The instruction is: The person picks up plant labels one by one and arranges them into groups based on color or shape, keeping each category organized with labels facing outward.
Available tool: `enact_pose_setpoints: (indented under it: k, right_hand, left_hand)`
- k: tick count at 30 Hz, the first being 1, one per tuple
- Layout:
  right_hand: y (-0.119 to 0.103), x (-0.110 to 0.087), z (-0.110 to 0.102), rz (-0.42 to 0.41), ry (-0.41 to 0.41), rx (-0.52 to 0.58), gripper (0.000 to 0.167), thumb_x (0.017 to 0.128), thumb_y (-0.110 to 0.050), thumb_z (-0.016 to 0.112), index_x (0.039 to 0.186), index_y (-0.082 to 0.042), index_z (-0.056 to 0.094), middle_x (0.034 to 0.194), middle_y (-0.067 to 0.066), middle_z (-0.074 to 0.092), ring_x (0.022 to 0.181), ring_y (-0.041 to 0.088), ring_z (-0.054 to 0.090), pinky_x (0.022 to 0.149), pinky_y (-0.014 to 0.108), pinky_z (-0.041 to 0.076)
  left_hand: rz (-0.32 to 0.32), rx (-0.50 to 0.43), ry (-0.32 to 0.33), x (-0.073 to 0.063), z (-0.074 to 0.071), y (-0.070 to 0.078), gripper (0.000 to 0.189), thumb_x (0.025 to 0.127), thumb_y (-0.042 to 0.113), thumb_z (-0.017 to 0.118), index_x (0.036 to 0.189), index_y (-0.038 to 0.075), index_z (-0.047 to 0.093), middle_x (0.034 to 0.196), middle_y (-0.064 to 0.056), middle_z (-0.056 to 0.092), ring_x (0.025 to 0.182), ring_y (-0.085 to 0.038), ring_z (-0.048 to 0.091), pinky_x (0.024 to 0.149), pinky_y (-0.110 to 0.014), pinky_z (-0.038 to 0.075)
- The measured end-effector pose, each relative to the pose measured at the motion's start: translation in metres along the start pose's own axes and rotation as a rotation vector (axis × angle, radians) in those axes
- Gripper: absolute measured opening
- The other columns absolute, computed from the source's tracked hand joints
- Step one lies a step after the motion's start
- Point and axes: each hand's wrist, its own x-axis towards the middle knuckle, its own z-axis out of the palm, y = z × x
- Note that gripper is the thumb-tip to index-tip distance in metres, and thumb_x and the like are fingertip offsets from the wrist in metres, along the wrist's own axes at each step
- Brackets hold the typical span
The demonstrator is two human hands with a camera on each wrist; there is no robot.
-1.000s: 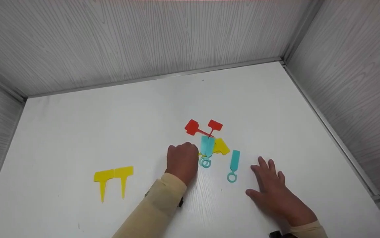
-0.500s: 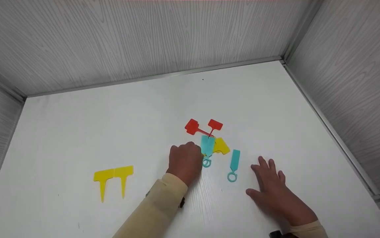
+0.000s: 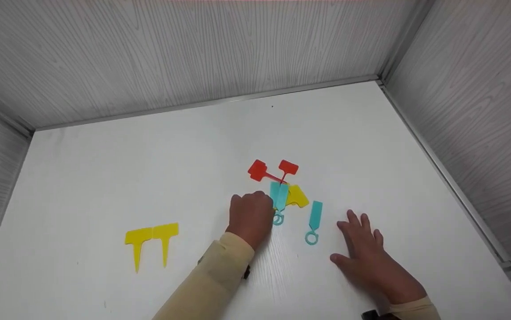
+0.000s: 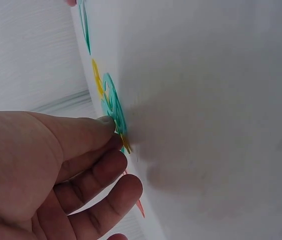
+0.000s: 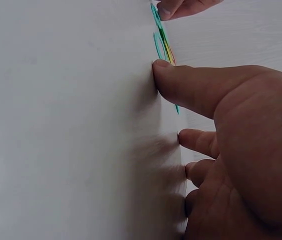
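Observation:
My left hand (image 3: 251, 215) is at the left side of a small pile of flat plastic plant labels. In the left wrist view its thumb and index fingertips (image 4: 110, 125) are close together at the teal labels (image 4: 113, 105) and the tip of a yellow label (image 4: 126, 145); whether they pinch one is hidden. Two teal ring-ended labels (image 3: 280, 195) lie over a yellow label (image 3: 297, 196), with red labels (image 3: 288, 167) behind. My right hand (image 3: 366, 255) rests on the table with fingers spread, holding nothing, beside a single teal label (image 3: 316, 215).
Two yellow T-shaped labels (image 3: 136, 238) lie side by side on the left of the white table (image 3: 171, 155). Pale wood-grain panels (image 3: 193, 53) rise at the back and both sides.
My left hand has shifted slightly right, further over the left edge of the pile, covering the yellow tip and part of the teal rings. The right hand and the labels look unmoved.

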Motion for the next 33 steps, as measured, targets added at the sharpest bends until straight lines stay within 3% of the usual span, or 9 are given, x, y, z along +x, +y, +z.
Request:
enact_pose_setpoints:
  k: [8, 20, 28, 33]
  right_hand:
    - [-0.0003, -0.002, 0.0008, 0.0, 0.021, 0.008, 0.09, 0.096, -0.03, 0.087, 0.169, -0.004, 0.039, 0.184, 0.023, 0.0, 0.167, 0.049, -0.018, 0.127, 0.073, -0.014]
    - [-0.0009, -0.0002, 0.0025, 0.004, 0.021, -0.001, 0.091, 0.095, -0.029, 0.087, 0.169, -0.003, 0.039, 0.184, 0.024, 0.0, 0.167, 0.05, -0.018, 0.127, 0.073, -0.014]
    - [-0.0011, 0.0008, 0.0011, -0.009, 0.011, -0.011, 0.091, 0.097, -0.031, 0.086, 0.169, -0.003, 0.038, 0.184, 0.024, -0.001, 0.167, 0.05, -0.018, 0.126, 0.075, -0.014]
    - [0.0007, 0.0002, 0.0006, -0.027, 0.014, 0.007, 0.088, 0.098, -0.029, 0.084, 0.168, -0.002, 0.038, 0.184, 0.025, 0.0, 0.167, 0.051, -0.018, 0.125, 0.076, -0.014]
  left_hand:
    - [0.021, 0.066, 0.03, 0.0013, 0.0035, 0.0022, 0.048, 0.083, 0.036, 0.101, 0.119, 0.009, 0.084, 0.094, -0.005, 0.081, 0.082, -0.027, 0.071, 0.083, -0.045, 0.056]
    - [0.029, 0.014, 0.007, 0.0025, 0.0035, -0.0007, 0.054, 0.08, 0.033, 0.103, 0.125, 0.01, 0.082, 0.101, -0.005, 0.083, 0.092, -0.029, 0.075, 0.089, -0.048, 0.055]
    - [0.096, 0.075, -0.004, 0.001, 0.0021, -0.0044, 0.052, 0.081, 0.033, 0.102, 0.123, 0.01, 0.082, 0.103, -0.006, 0.08, 0.09, -0.027, 0.07, 0.085, -0.046, 0.054]
    - [0.156, 0.132, 0.023, -0.0003, 0.0004, -0.0068, 0.053, 0.079, 0.034, 0.104, 0.122, 0.011, 0.083, 0.1, -0.005, 0.081, 0.088, -0.025, 0.071, 0.081, -0.042, 0.054]
